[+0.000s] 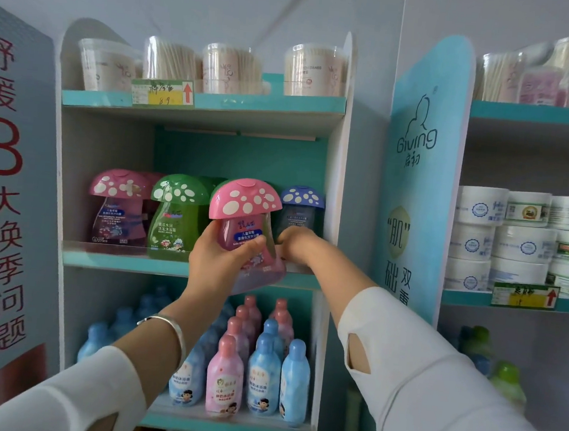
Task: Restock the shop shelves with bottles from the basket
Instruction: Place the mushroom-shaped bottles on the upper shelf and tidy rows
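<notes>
1. Straight ahead, we face a teal-edged shelving unit. Our left hand point(219, 261) holds a pink mushroom-capped bottle point(241, 218) up in front of the middle shelf point(127, 263).
2. Our left thumb lies across the bottle's front label. The other fingers go round behind the clear body, out of our sight.
3. We hold the bottle with its cap leaning a little to the left. Its base hangs just before the shelf's front edge rather than standing on it.
4. From where we look, it sits between the green-capped bottle point(176, 216) and the blue-capped bottle point(300, 210), both upright on that shelf.
5. Our right hand point(294, 247) reaches to the blue-capped bottle at the shelf's right end. Its bent fingers lie against the bottle's lower front, and we cannot tell whether they clasp it or only press.
6. Another pink-capped bottle point(118, 207) stands just beside the green one, at the left end.
7. On the top shelf we see clear tubs of cotton swabs point(314, 70), with a price tag point(163, 93) bearing a red arrow on the shelf edge.
8. On the shelf below, pink and blue bottles point(225, 378) stand upright in rows.
9. We wear a silver bangle point(172, 325) on the left wrist and white sleeves on both arms.
10. To our right stands a blue panel point(419, 158) printed "Giving", and beyond it are stacked white jars point(522, 236).
</notes>
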A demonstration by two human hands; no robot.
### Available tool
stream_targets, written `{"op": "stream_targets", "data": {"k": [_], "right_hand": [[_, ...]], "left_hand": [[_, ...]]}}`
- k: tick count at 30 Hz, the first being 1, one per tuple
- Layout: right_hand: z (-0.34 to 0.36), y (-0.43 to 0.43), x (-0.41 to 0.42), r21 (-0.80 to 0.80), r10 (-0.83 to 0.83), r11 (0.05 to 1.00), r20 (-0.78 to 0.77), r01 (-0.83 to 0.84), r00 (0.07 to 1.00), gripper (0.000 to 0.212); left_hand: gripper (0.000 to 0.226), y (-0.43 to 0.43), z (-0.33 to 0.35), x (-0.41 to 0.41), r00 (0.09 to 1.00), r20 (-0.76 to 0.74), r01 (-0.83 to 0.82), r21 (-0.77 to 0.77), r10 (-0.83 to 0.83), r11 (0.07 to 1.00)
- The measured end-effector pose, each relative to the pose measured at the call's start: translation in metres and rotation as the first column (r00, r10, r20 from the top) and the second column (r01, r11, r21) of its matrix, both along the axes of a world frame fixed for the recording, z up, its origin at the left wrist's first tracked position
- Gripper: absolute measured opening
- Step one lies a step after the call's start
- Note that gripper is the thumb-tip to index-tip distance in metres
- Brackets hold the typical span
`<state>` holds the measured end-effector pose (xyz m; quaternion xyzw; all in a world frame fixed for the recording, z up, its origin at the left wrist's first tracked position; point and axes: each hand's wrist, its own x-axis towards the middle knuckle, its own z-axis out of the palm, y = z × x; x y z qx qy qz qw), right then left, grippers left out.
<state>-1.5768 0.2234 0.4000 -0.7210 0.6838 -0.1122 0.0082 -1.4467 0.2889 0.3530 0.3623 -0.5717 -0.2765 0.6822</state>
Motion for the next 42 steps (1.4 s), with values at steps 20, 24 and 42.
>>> {"op": "stream_targets", "data": {"k": [20,24,42], "right_hand": [[-0.003,0.026,-0.002,-0.325,0.297,0.94,0.641,-0.101,0.708,0.026],[-0.001,0.047,-0.003,-0.373,0.405,0.913,0.786,-0.165,0.467,0.023],[-0.006,0.042,-0.005,-0.289,0.056,0.953,0.478,0.096,0.877,0.049]], "left_hand": [[0.038,-0.005,0.012,-0.006,1.0,-0.015,-0.013,0.091,0.014,0.996],[0.045,0.0,0.018,-0.015,0.999,-0.029,-0.041,0.028,0.041,0.999],[0.049,-0.023,0.025,-0.04,0.817,0.565,-0.202,0.095,0.114,0.975]]}}
